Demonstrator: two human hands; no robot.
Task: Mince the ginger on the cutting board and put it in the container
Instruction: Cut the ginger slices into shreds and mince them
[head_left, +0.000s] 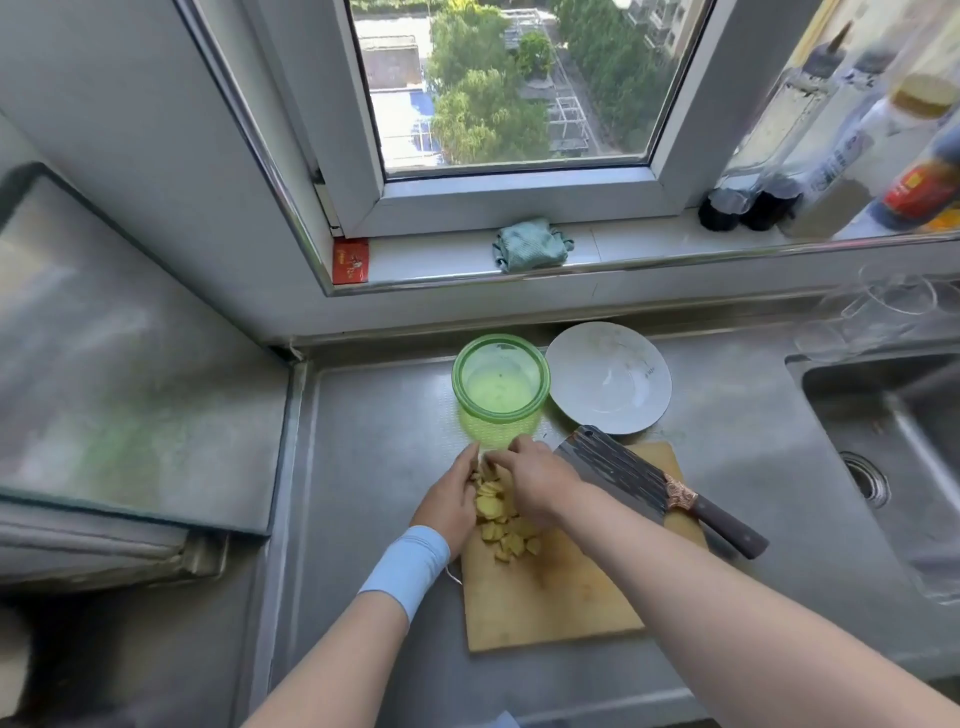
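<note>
The ginger (498, 512), in pale yellow slices and chunks, is lying in a loose pile on the far left part of the wooden cutting board (550, 597), which is sitting on the steel counter (374, 441). Both hands are closing in on the pile from either side. The left hand (451, 501), with a light blue band (410, 566) around its wrist, is standing on its edge at the left of the pile. Its fingers are lying fairly straight and together, pressing against the slices and gripping nothing. The right hand (537, 483) is reaching in from the right, its fingers bending down over the far end of the pile. They are touching the ginger, but the view is too blurred there to tell whether they are pinching a piece. The fingertips of the two hands are nearly meeting at the far edge of the board.

A dark cleaver (618, 480) is lying flat on the right side of the board, its blade pointing far and left. Its handle is hanging over the board's right edge toward the sink (893, 441). Just beyond the board, the green translucent container (493, 423) is standing upright and open. A white plate (608, 376) is resting just right of it. On the windowsill farther back, a crumpled teal cloth (532, 244) is lying in the middle, with a red card (350, 261) at the left end and bottles (831, 156) crowding the right.
</note>
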